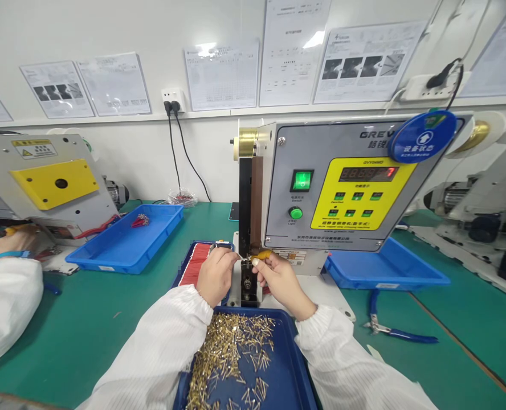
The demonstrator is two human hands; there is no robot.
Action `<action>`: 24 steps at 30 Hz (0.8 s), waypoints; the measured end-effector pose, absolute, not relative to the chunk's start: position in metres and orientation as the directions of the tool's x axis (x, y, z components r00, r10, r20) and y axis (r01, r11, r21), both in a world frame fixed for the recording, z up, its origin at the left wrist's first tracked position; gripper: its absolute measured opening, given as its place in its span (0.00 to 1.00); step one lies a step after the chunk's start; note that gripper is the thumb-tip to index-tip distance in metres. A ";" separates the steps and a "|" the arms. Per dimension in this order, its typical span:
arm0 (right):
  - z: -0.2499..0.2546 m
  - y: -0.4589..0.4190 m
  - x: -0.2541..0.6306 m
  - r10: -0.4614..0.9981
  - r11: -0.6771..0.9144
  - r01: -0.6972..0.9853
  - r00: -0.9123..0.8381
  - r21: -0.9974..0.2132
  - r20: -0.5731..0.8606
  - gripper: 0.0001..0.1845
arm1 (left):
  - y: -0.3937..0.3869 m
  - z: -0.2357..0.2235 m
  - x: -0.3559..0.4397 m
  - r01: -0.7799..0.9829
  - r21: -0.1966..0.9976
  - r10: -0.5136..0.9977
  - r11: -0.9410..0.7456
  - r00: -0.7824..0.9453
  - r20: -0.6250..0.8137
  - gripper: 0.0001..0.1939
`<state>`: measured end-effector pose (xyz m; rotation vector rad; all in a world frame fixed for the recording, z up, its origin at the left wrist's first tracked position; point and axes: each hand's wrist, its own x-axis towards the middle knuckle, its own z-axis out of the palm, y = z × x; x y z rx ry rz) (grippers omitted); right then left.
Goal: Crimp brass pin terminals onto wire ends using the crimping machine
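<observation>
Two hands work at lower centre: the left hand [216, 277] and right hand [282, 285] both pinch one small gold terminal [244, 258] at the foot of one crimping machine [342, 188], above a navy tray [244, 311] of many loose brass pins [229, 356]. One pair of blue-handled pliers [400, 336] lies on the green table [86, 307] at lower right.

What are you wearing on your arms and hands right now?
Your left sleeve and right sleeve are a white smock fabric with faint thin stripes, gathered into puffy elasticated cuffs at the wrists. Your left hand and right hand are bare, with no gloves, and no cables or wrist straps show on either arm.
</observation>
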<state>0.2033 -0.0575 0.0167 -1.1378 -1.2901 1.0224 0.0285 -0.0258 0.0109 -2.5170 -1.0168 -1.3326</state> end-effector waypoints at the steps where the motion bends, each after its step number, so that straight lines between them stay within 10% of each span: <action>1: 0.016 -0.057 0.203 0.984 0.173 0.056 0.041 -0.983 0.176 0.16 | -0.026 0.011 0.028 0.609 0.198 0.505 -0.768 0.387 0.771 0.11; 24: 0.017 -0.057 0.202 0.985 0.163 0.033 0.051 -0.986 0.164 0.18 | -0.027 0.012 0.029 0.608 0.208 0.513 -0.766 0.384 0.768 0.11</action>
